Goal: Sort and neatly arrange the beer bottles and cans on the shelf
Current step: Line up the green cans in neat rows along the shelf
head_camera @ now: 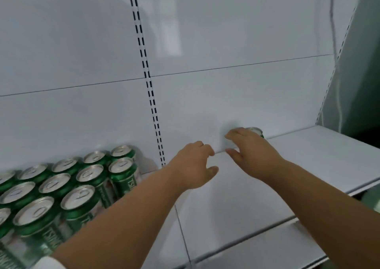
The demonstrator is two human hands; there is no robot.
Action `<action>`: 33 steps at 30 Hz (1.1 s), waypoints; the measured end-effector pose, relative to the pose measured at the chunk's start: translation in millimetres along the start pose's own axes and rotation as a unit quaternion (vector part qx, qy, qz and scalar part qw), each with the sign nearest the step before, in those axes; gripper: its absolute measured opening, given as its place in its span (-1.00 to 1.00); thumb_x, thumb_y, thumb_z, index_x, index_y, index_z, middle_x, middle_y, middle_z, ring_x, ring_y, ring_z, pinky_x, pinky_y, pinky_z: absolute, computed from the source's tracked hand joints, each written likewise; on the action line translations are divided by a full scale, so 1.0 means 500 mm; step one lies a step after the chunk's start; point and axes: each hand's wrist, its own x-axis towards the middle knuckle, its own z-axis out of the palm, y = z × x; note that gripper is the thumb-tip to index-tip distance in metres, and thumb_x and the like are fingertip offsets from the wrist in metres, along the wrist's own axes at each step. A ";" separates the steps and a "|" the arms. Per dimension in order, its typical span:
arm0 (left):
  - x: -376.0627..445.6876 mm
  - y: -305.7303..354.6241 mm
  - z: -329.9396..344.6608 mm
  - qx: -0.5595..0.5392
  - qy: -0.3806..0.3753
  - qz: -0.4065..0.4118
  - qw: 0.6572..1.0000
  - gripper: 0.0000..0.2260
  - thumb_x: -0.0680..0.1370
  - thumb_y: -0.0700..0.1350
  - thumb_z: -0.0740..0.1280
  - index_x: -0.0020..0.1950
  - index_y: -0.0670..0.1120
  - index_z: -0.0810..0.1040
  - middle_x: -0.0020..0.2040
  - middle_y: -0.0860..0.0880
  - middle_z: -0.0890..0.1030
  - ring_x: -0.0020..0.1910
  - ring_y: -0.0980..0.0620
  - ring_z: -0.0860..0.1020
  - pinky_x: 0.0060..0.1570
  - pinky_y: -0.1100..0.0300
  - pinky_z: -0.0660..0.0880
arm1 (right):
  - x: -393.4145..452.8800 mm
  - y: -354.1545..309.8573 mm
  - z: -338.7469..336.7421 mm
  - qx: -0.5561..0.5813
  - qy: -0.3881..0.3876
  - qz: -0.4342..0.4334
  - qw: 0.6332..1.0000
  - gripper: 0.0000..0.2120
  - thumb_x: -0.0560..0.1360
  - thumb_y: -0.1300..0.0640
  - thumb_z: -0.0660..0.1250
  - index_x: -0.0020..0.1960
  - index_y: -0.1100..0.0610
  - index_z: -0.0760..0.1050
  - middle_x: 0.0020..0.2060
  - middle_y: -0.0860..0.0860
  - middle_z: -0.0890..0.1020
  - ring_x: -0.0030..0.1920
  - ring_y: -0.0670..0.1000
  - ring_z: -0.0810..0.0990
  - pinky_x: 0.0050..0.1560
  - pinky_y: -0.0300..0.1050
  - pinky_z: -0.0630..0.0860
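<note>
The white shelf (pixel 257 186) takes up most of the view, with its back panel rising behind it and a slotted upright (pixel 151 95) running down to the shelf's back edge near the middle. Most of the shelf surface, from the upright across to the right end, carries only one item.

At the left end sits the block of green cans (pixel 61 186), upright, tops showing, packed in close rows from the back edge toward the front edge. This part looks finished: the cans stand touching or just beside each other in fairly even lines. No bottles show anywhere in view, so whether that half of the sorting is done cannot be told.

The two bare forearms reach in from the front edge toward the back. The right hand (pixel 253 151) is over a lone green can (pixel 256 131) that stands against the back edge, well apart from the block; the fingers are spread and slightly bent, and they hide most of the can, so I cannot tell whether they grip it or only hover at it. The left hand (pixel 195 163) is beside the right, nearer the upright, fingers loosely curled and holding nothing.

By my judgement the job is well along, with this stray can yet to join the block.
</note>
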 end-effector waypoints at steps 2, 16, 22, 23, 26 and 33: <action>0.034 0.038 0.039 -0.032 0.005 -0.009 0.999 -0.57 0.55 0.12 0.34 0.37 -0.01 0.45 0.20 0.00 0.50 0.18 0.00 0.46 0.21 0.12 0.40 | 0.017 0.055 -0.013 -0.013 0.007 0.005 1.000 -0.58 0.58 0.03 0.30 0.41 0.08 0.43 0.39 0.02 0.46 0.36 0.04 0.42 0.39 -0.07 0.29; 0.215 0.149 0.169 -0.297 0.074 -0.143 0.941 -0.40 0.36 -0.08 0.56 0.28 0.14 0.35 0.06 0.26 0.51 0.04 0.22 0.54 -0.14 0.42 0.45 | 0.025 0.246 0.056 0.341 0.006 0.144 0.929 -0.44 0.49 0.01 0.44 0.43 -0.11 0.33 0.15 -0.20 0.52 0.04 -0.18 0.56 0.00 -0.31 0.44; 0.183 0.129 0.148 -0.322 0.123 -0.190 0.919 -0.50 0.37 -0.03 0.57 0.19 0.20 0.41 0.00 0.24 0.58 -0.07 0.32 0.58 -0.16 0.41 0.48 | 0.034 0.237 0.054 0.428 -0.027 0.103 0.898 -0.75 0.55 -0.03 0.35 0.23 -0.11 0.49 0.07 -0.20 0.61 0.01 -0.22 0.59 0.16 -0.04 0.56; 0.170 0.123 0.138 -0.323 0.129 -0.193 0.918 -0.50 0.37 -0.02 0.57 0.18 0.21 0.41 0.00 0.24 0.59 -0.08 0.34 0.58 -0.18 0.42 0.48 | 0.030 0.225 0.057 0.467 -0.050 0.083 0.879 -0.76 0.57 -0.03 0.31 0.23 -0.13 0.49 0.09 -0.18 0.63 0.07 -0.22 0.59 0.20 0.00 0.54; 0.118 0.102 0.097 -0.319 0.148 -0.204 0.914 -0.50 0.37 -0.01 0.58 0.19 0.20 0.42 0.01 0.21 0.60 -0.09 0.36 0.58 -0.21 0.45 0.49 | 0.019 0.176 0.074 0.577 -0.126 0.043 0.805 -0.64 0.56 -0.08 0.26 0.35 -0.18 0.42 0.19 -0.14 0.61 0.23 -0.13 0.57 0.25 -0.02 0.51; -0.047 0.033 -0.057 -0.269 0.052 -0.243 0.931 -0.52 0.46 0.10 0.48 0.33 0.16 0.40 0.13 0.17 0.57 -0.10 0.18 0.65 -0.10 0.24 0.59 | 0.013 0.023 0.131 0.595 -0.214 -0.031 0.774 -0.68 0.55 0.02 0.30 0.30 -0.04 0.47 0.15 -0.08 0.65 0.21 -0.06 0.59 0.17 -0.07 0.54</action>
